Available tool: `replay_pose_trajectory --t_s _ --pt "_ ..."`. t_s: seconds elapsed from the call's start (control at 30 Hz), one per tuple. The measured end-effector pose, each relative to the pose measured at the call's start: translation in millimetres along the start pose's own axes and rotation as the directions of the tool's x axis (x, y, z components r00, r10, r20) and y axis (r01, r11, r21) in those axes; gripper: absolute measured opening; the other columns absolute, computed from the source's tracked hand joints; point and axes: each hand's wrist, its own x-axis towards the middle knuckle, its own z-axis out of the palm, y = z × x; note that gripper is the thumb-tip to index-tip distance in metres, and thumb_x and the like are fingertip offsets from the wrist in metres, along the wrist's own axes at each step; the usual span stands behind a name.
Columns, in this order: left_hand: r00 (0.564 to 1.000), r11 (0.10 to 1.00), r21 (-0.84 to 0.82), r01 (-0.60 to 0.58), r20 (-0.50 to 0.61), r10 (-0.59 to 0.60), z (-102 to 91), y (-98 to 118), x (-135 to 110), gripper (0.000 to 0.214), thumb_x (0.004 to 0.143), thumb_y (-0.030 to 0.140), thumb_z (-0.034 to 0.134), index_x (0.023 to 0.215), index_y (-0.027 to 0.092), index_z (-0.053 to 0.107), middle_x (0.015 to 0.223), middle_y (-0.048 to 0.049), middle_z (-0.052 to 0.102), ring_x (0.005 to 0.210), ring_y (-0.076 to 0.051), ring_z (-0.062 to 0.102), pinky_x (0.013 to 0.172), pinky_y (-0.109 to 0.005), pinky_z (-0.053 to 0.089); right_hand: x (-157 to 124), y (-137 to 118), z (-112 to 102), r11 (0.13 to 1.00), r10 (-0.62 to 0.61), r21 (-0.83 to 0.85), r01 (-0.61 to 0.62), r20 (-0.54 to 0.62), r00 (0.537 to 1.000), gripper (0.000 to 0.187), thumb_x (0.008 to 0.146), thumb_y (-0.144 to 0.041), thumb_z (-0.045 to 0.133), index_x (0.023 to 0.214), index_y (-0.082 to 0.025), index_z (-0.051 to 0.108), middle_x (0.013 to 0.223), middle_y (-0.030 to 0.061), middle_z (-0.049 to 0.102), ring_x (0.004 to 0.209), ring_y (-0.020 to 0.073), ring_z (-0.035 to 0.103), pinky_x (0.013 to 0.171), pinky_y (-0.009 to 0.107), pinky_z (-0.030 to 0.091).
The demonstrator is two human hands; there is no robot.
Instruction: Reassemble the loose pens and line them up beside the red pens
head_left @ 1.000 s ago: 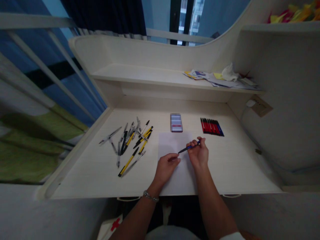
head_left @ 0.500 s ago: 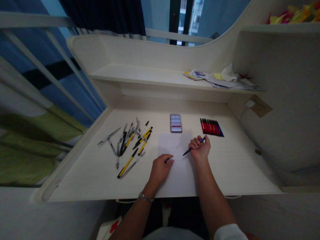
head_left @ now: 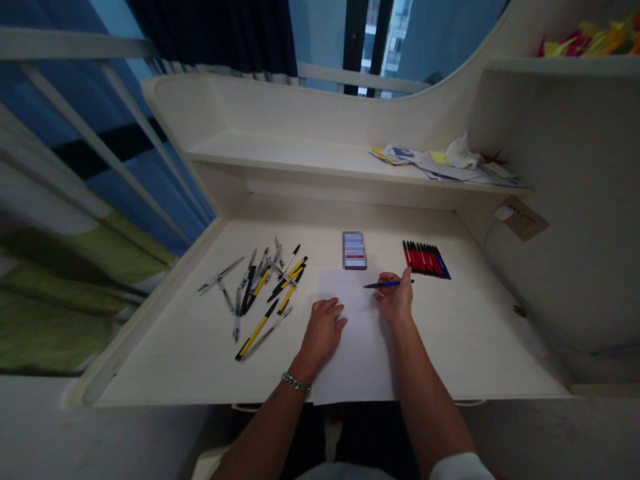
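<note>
The blue pen was in the right hand, pinched by the fingertips and lying nearly level above the far right corner of the sheet of paper, its dark tip pointing left across the sheet. Half a second earlier the same pen had slanted down toward the paper, and half a second before that the left fingers had been at its tip. So the pen had passed fully into one hand and swung up from a slant to level. By my reading, the tip was clear of the paper at this moment, not pressed on it.

The left hand had let go of the pen and lay open, palm down, with its fingers spread on the left edge of the paper. It sat a little farther up that edge than before. A metal bracelet showed on its wrist.

The paper lay flat on the bench, its near edge at the bench's front lip or just over it. Just beyond its far edge lay a small rectangular pack, its face blurred. Off its far right corner a tidy row of red pens lay side by side, with a blue one at the right end. Left of the paper a loose heap of yellow, black and clear pens lay unmoved. Well beyond the paper a shelf carried scattered papers.
</note>
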Motion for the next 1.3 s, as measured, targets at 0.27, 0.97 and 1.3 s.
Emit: replay_pose_trajectory --t_s 0.27,0.97,1.3 --pt "1.0 0.999 0.045 -0.008 0.004 0.008 0.7 -1 -1 0.029 0.082 0.021 0.058 0.11 0.019 0.066 0.125 -0.0097 0.059 0.117 -0.028 0.045 0.101 -0.046 0.036 10 21 25 0.983 0.1 -0.169 -0.078 0.126 0.987 0.047 0.071 -0.061 0.062 0.084 -0.015 0.065 0.067 0.0084 0.069 0.057 0.0174 0.063 0.048 0.026 0.047" --pt "1.0 0.999 0.05 0.012 0.01 -0.012 -0.9 2 -1 0.028 0.082 0.022 0.059 0.109 0.018 0.066 0.125 -0.009 0.059 0.116 -0.027 0.044 0.101 -0.043 0.037 19 57 33 0.535 -0.291 -0.751 0.387 0.266 0.919 0.023 0.072 -0.034 0.057 0.07 -0.016 0.069 0.058 0.0012 0.064 0.053 0.0136 0.056 0.055 0.025 0.044" --pt "1.0 0.999 0.043 0.009 0.006 -0.009 -0.2 1 -2 0.029 0.082 0.021 0.06 0.11 0.019 0.066 0.125 -0.0087 0.058 0.116 -0.027 0.044 0.101 -0.044 0.037 22 56 31 0.512 -0.259 -0.775 0.371 0.272 0.927 0.018 0.069 -0.031 0.058 0.061 -0.017 0.066 0.055 -0.0003 0.063 0.054 0.0134 0.056 0.053 0.024 0.042"
